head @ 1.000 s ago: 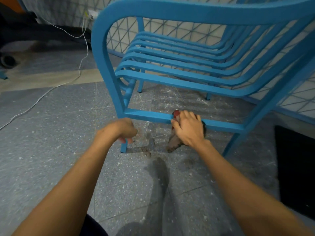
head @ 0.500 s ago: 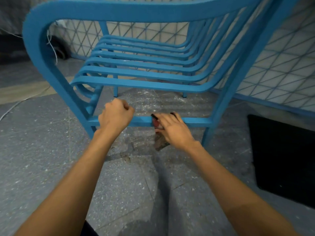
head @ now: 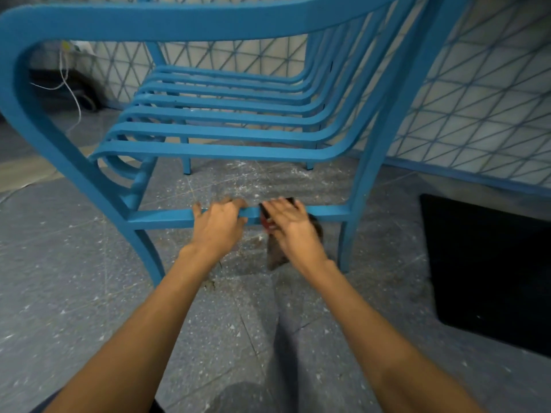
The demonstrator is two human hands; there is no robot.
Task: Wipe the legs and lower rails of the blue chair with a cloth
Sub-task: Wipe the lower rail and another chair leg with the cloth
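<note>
The blue slatted chair (head: 208, 25) stands on the grey floor, seen from its side. Its lower side rail (head: 161, 217) runs between the near left leg (head: 146, 248) and the right leg (head: 346, 242). My left hand (head: 219, 226) grips the middle of that rail, fingers curled over the top. Just to its right, my right hand (head: 290, 228) presses a dark brown and red cloth (head: 275, 253) against the rail, with the cloth's tail hanging below it. The rail under both hands is hidden.
A black mat (head: 489, 269) lies on the floor to the right. A tiled wall with a diamond pattern (head: 477, 99) rises behind the chair. A white cable (head: 70, 87) hangs at the far left near a dark wheeled object (head: 83, 98). Speckled floor (head: 74, 293) lies in front.
My left hand has moved from a loose fist beside the near leg up onto the rail. The right hand and cloth have stayed on the rail. The view has moved closer.
</note>
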